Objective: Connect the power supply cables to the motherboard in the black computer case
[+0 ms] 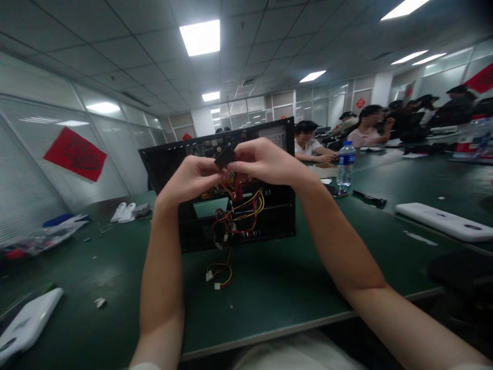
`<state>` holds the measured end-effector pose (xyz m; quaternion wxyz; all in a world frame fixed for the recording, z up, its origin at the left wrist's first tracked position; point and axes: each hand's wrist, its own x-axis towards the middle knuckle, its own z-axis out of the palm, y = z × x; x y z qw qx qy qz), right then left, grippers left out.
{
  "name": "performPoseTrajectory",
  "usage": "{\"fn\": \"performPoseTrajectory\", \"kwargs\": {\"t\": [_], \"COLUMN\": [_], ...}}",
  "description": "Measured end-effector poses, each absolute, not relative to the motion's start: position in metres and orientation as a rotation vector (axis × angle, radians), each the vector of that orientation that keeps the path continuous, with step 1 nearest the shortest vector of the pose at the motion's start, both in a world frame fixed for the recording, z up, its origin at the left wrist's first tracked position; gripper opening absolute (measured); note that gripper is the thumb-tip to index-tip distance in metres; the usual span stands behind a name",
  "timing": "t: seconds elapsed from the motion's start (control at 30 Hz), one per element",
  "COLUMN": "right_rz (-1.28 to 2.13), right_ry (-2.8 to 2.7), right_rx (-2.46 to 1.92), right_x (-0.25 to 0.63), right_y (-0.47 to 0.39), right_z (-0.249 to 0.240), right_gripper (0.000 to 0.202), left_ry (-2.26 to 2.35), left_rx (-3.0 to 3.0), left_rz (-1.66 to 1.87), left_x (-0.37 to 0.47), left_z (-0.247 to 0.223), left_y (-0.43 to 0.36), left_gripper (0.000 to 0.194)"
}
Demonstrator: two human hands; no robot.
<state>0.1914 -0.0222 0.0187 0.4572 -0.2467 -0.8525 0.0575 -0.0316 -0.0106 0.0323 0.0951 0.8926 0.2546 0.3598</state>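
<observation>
An open black computer case [285, 216] stands on the green table, with a circuit board in its upper part. In front of the board, my left hand [192, 180] and my right hand [265, 162] pinch a small dark part [224, 155] between them, fingers closed from either side. Red, yellow and black cables [256, 205] run below the hands inside the case. Two white connectors [217, 285] on thin wires hang out over the table at the lower edge of the case.
White panels lie at the right [442, 221] and lower left of the green table [269, 303]. A water bottle [345, 167] stands right of the case, near a dark strip [368, 199]. Bags lie far left. Several people sit in the background.
</observation>
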Motion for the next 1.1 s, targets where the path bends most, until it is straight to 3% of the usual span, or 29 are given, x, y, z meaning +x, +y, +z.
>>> {"fn": "performPoseTrajectory", "kwargs": {"t": [0.1,0.23,0.7,1.1], "right_rz": [0.375,0.441,0.061,0.544], "right_ry": [-2.129,-2.164,-2.337,-2.29], "right_rx": [-0.573,-0.599,-0.731,-0.588], "right_x": [0.212,0.229,0.22,0.218], "right_y": [-0.034,-0.048,-0.074,-0.03], "right_z": [0.019,0.024,0.027,0.02], "right_gripper": [0.019,0.021,0.027,0.027], "left_ry": [0.837,0.841,0.499,0.721], "left_rx": [2.616,2.641,2.911,2.97], "left_rz": [1.002,0.929,0.88,0.81], "left_x": [-0.051,-0.054,-0.016,-0.015], "left_z": [0.035,0.04,0.029,0.024], "left_y": [-0.019,-0.032,-0.036,-0.035], "left_gripper": [0.021,0.019,0.014,0.025]}}
